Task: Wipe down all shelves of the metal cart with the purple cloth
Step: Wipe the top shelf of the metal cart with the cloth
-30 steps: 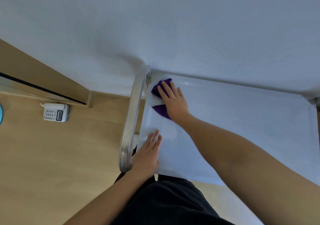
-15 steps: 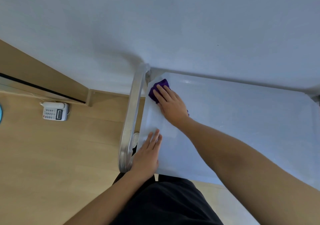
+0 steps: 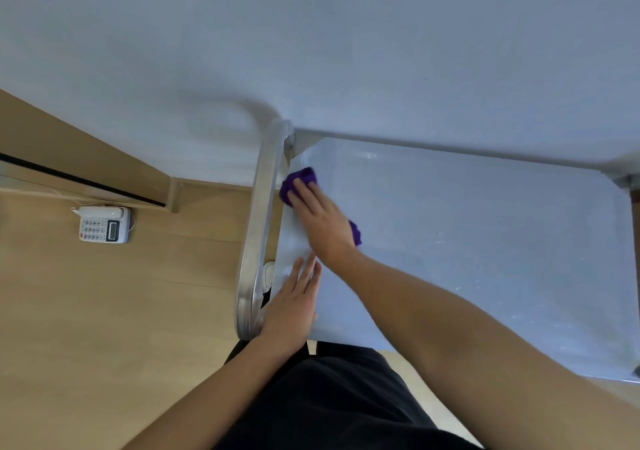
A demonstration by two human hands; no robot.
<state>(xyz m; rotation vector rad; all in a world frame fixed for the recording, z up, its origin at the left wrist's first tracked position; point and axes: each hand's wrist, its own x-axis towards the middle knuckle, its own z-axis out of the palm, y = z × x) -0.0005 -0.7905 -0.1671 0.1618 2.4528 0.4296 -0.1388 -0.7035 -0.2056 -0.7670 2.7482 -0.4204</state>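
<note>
The right hand [image 3: 322, 221] has no closed grip: its fingers lie straight and close together, pressed flat on the purple cloth [image 3: 299, 177]. The palm covers most of the cloth, so its middle is hidden. Only two purple bits show, one past the fingertips and one beside the wrist. From these, its long axis runs diagonally, from the far left corner of the top shelf [image 3: 485, 241] back toward the shelf's middle. The fingers point at that same corner.

The left hand [image 3: 294, 307] holds nothing either. It rests palm down, fingers straight, on the shelf near its near left corner, with its fingertips close to the right wrist.

Just beside both hands, along the shelf's left edge, runs the cart's rounded metal handle [image 3: 258, 228]. A small white shape [image 3: 268, 273] shows under it, too hidden to name. The top shelf hides any shelves below it, and the person's right forearm covers part of its near edge.

Out on the wooden floor [image 3: 121, 311], well apart from the cart, sits a white telephone [image 3: 104, 224]. Dark clothing [image 3: 329, 397] fills the bottom of the view.
</note>
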